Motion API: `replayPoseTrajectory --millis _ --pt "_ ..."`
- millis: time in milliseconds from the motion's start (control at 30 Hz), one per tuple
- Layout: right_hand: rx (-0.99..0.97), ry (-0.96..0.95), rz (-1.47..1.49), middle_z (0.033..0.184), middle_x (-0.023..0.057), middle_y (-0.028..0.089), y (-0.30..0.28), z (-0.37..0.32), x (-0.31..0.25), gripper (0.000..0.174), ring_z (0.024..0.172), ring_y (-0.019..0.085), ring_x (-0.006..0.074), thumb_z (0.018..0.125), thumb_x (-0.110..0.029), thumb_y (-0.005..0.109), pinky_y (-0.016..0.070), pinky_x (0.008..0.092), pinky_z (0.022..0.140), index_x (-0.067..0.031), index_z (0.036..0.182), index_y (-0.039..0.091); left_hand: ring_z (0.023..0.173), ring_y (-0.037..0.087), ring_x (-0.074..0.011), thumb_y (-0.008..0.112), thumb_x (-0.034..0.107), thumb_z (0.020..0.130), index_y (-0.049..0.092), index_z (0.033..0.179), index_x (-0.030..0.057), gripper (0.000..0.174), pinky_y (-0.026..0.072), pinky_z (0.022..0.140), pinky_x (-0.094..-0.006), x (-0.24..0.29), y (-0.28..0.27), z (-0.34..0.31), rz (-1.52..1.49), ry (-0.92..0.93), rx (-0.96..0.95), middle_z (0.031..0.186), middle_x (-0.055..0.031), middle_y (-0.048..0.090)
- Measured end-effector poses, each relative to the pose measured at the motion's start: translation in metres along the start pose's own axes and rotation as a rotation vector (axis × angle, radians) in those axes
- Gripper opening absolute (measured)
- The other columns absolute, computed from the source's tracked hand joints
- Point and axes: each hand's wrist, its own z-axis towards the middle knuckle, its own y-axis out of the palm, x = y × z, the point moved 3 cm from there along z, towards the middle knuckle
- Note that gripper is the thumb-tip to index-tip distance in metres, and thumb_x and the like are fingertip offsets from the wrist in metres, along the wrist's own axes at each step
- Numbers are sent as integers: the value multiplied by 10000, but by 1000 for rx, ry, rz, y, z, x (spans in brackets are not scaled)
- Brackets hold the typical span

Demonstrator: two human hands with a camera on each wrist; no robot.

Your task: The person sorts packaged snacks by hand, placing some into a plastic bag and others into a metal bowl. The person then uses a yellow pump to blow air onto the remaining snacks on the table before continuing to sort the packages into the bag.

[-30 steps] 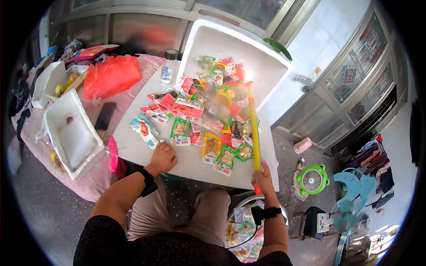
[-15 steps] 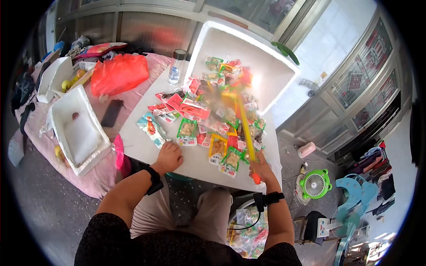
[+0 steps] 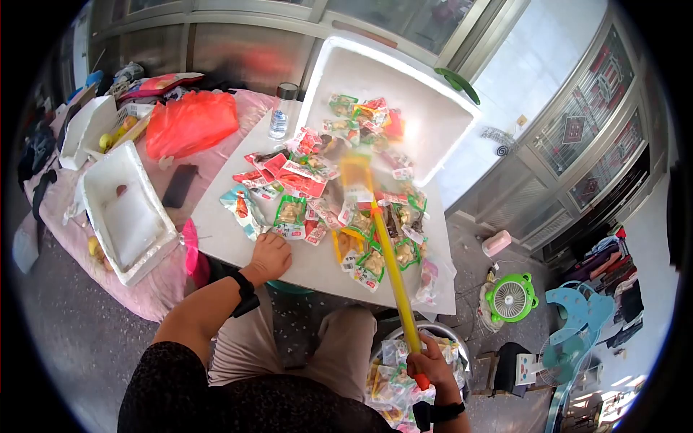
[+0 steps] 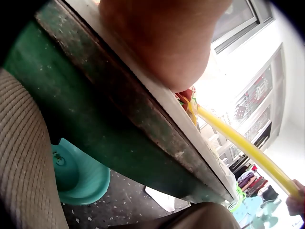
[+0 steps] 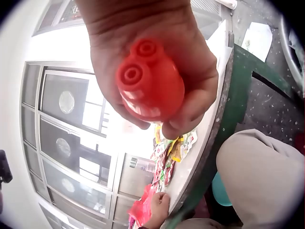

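My right hand (image 3: 431, 361) grips a long yellow stick (image 3: 393, 278) near its red end knob (image 5: 150, 88), past the table's front edge. The stick slants up and left; its wide yellow far end (image 3: 356, 173), blurred, lies over the heap of small snack packets (image 3: 303, 177). My left hand (image 3: 270, 256) rests on the table (image 3: 224, 242) with fingers loosely curled, right beside a blue-and-white packet (image 3: 244, 209). A packet (image 3: 427, 280) lies at the table's right front edge. The left wrist view shows mostly the heel of my left hand (image 4: 167, 43) on the tabletop.
A white foam box (image 3: 440, 119) lies tipped on the table's far side, with packets spilling from it. A bottle (image 3: 281, 112) stands to its left. Below the front edge is a basin (image 3: 465, 350) of packets. Another foam box (image 3: 130, 216) sits at left, near a red bag (image 3: 193, 123).
My right hand has pulled back and down toward me past the table edge. The stick's far end swung left and came nearer over the packets. My left hand stays in place.
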Motion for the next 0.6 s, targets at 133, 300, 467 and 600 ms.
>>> replayPoseTrajectory --millis 133,300,467,600 --pt "94 -72 -35 688 84 522 -10 17 -3 562 472 512 161 746 19 460 418 275 425 -119 1256 268 939 442 -267 572 161 604 537 780 71 201 312 827 -414 4 -6 2 -6 84 100 925 -102 490" --pt "182 -275 -176 698 60 502 -10 135 -60 503 441 483 131 769 -50 489 405 256 402 -84 1231 295 1050 386 -304 592 178 606 530 871 75 290 267 900 -466 1 -4 2 26 -2 89 1061 -136 437" --pt "229 -351 -428 785 115 537 8 274 -125 423 565 544 169 729 -118 535 443 293 507 -28 1121 402 1076 356 -311 598 197 612 522 888 76 311 253 911 -474 -4 1 0 -2 -46 33 1083 -142 415" --pt "198 -367 -614 831 150 546 23 320 -130 404 735 553 229 703 -141 555 438 334 642 -14 1067 436 1045 384 -305 574 170 604 530 838 69 259 274 881 -459 -2 -7 4 -36 -57 65 1047 -137 444"
